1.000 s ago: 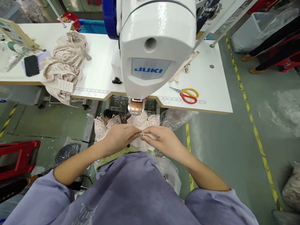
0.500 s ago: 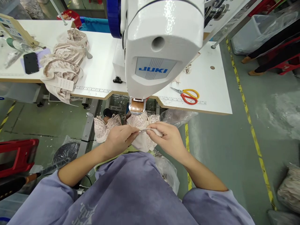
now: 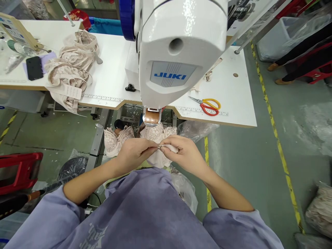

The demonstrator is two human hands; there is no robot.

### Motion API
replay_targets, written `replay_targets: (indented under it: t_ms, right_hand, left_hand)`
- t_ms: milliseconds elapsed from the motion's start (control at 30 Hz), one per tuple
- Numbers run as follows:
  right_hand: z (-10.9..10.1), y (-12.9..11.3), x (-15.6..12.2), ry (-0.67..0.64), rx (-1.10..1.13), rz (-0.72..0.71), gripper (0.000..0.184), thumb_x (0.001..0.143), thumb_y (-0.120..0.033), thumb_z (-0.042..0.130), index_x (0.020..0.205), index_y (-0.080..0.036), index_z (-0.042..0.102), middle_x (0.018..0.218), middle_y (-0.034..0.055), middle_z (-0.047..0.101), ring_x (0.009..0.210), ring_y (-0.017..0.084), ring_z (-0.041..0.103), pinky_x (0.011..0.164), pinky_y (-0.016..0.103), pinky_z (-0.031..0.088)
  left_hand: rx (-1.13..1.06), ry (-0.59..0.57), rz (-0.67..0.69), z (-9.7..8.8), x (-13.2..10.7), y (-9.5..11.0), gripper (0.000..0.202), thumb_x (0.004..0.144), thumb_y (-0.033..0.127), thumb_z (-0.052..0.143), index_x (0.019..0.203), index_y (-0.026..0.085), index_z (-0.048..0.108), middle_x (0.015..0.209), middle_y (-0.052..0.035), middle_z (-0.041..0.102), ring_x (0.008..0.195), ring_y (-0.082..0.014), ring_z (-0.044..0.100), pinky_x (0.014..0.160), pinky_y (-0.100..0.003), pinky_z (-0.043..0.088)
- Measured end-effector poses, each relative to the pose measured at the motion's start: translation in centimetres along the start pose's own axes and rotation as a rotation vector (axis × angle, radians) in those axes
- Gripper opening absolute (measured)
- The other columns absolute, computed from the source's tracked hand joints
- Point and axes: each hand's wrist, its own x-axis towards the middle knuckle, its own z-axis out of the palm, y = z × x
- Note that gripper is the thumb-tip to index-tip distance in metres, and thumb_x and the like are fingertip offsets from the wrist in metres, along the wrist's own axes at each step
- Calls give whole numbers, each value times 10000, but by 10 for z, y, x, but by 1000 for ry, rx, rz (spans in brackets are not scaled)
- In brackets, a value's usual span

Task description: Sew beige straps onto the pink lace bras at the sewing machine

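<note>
My left hand (image 3: 132, 154) and my right hand (image 3: 188, 154) meet tip to tip in front of the sewing machine's end, above my lap. Thumb and forefinger of each are pinched on a narrow pale fabric strip (image 3: 172, 148), with a bit of it showing over my right fingers. A tiny detail between the fingertips is too small to make out. Behind and below the hands hangs a pale pink lace bra (image 3: 153, 133), partly covered by them. A second lace bra (image 3: 111, 141) lies to the left of it, near my left hand.
The white JUKI sewing machine (image 3: 168, 74) looms over the table (image 3: 238, 100). Scissors with red and yellow handles (image 3: 210, 106) lie right of it. Beige lace bras (image 3: 70, 65) are heaped at left beside a black phone (image 3: 34, 68). A red stool (image 3: 20, 171) stands lower left.
My fingertips have come closer together; the left ones shifted slightly right and the right ones slightly left. Less of the strip shows between them.
</note>
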Motion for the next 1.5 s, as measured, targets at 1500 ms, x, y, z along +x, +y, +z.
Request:
replay_targets:
  t_ms: [1500]
  right_hand:
    - [-27, -13, 103, -113, -392, 112, 250, 824, -205, 484, 574, -191, 486, 549, -24, 397, 551, 111, 296, 568, 299, 214]
  left_hand:
    - [634, -15, 566, -14, 36, -102, 439, 914, 16, 485, 1335, 132, 527, 673, 39, 555, 584, -139, 471, 535, -300, 319]
